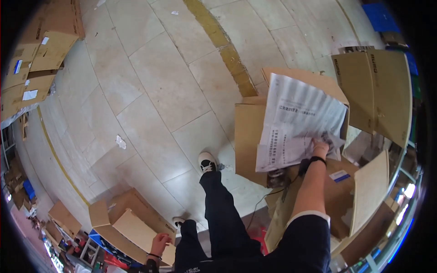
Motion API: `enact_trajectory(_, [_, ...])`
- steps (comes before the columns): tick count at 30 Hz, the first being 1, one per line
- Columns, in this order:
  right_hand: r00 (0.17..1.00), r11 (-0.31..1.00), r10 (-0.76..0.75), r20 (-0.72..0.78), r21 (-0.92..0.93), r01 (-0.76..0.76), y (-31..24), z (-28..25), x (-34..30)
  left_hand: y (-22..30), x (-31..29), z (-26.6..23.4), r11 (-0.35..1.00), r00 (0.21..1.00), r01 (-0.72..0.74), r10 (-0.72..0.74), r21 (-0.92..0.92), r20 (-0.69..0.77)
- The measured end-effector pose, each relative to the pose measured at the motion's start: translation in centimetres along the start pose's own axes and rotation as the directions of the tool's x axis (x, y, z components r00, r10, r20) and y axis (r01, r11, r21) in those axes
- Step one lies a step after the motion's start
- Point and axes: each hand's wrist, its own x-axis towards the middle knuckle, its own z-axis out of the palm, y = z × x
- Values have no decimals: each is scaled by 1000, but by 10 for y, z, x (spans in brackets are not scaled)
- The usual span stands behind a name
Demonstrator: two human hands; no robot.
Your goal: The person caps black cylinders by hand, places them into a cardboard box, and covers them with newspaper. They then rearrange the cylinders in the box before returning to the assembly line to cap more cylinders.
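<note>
We've R hand clamped on printed sheet, spread over right carton, flaps not closed: prob. midway. L hand by near-left carton; can't tell its grip.

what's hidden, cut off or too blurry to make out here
All in the head view:
- Under the printed paper: whatever it covers at the box.
- Right hand: the fingertips, lost against the crumpled paper.
- Left hand: whether it touches the flap beneath; the angle does not settle it.
- Upper-left boxes: far sides, cut off by the dark rim.
- Lower-left clutter: too small and blurred.
</note>
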Motion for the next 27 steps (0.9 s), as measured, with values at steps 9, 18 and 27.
enact_trajectory(9, [977,975,20,-210,222,28,-3,-17,34,57,-6,29,999,999,-24,26,-32,43])
enact_trajectory(18, [978,799,-207,-18,574,180,-162,70,59,56,-5,45,997,995,-54,58,-54,77])
enact_trajectory(27, [996,893,46,78,444,-76,-113,129,124,-15,14,26,993,996,-44,52,-108,74])
